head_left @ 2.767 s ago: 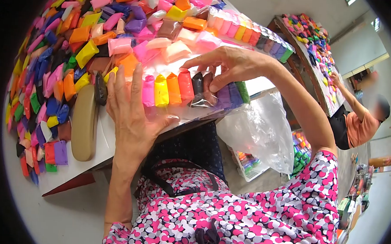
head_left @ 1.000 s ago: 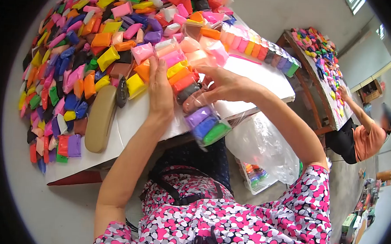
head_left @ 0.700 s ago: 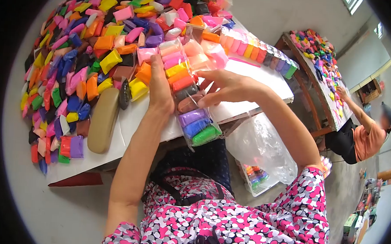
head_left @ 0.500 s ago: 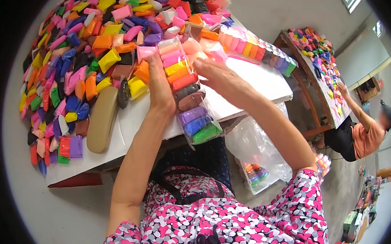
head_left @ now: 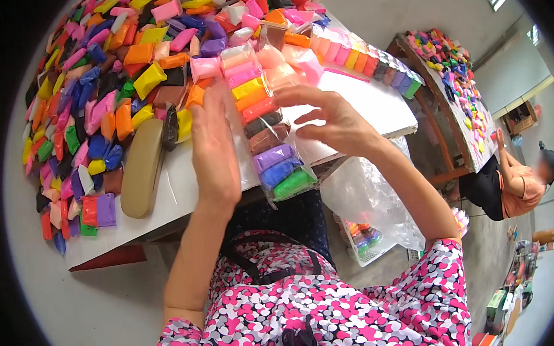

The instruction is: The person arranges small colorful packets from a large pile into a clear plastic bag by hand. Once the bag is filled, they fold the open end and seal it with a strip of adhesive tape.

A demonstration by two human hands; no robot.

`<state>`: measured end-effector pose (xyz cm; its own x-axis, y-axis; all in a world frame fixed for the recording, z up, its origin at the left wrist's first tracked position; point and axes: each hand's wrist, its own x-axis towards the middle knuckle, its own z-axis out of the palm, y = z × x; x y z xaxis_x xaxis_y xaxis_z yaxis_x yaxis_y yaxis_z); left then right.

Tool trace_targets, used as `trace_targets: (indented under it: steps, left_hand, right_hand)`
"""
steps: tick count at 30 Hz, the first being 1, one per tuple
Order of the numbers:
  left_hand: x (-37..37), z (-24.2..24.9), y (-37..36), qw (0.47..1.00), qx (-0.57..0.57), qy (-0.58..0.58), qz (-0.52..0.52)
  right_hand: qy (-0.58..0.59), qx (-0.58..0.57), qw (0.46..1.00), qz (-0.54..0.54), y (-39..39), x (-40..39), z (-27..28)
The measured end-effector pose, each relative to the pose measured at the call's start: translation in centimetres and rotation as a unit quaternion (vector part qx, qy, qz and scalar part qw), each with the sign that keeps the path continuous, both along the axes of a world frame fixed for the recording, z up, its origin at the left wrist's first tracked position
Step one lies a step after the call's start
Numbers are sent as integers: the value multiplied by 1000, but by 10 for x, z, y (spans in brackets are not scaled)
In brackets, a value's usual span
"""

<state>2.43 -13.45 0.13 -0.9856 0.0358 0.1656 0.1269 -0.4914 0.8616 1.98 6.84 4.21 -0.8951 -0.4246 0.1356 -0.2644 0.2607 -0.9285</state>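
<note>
A clear sleeve filled with a row of coloured packets (head_left: 268,130) lies on the white table, its green end jutting over the front edge. My left hand (head_left: 215,142) is flat along the sleeve's left side, fingers stretched out. On the right side, my right hand (head_left: 329,118) has its fingers spread and curved, the index fingertip close to the red packet. Neither hand is wrapped round the sleeve. Behind it, a second filled sleeve (head_left: 368,62) runs along the table's far edge, near pale pink packets (head_left: 291,65).
Loose coloured packets (head_left: 101,97) are heaped on the left, beside a tan case (head_left: 142,167). Below the table's right edge are a clear plastic bag (head_left: 375,193) and a white basket (head_left: 369,254). Another person (head_left: 523,187) sits at a second table (head_left: 444,103).
My left hand has moved down and slightly left along the sleeve. My right hand's fingers have spread and curled. The other person's arms have drawn back from the second table.
</note>
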Motion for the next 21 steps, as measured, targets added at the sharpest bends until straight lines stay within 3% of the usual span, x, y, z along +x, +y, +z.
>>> trace_targets:
  steps: [3, 5, 8, 14, 21]
  left_hand:
    - [16, 11, 15, 998, 16, 10, -54]
    - [16, 15, 20, 1000, -3, 9, -21]
    - [8, 7, 22, 1000, -4, 13, 2]
    - [1, 2, 23, 999, -14, 14, 29]
    - [5, 14, 26, 994, -99, 36, 34]
  right_hand:
    - [100, 81, 991, 30, -6, 1, -2]
    - [142, 118, 982, 29, -9, -1, -4]
    - [106, 159, 981, 35, -6, -2, -1]
    - [81, 77, 994, 19, -7, -2, -2]
    - [82, 96, 992, -10, -16, 6, 2]
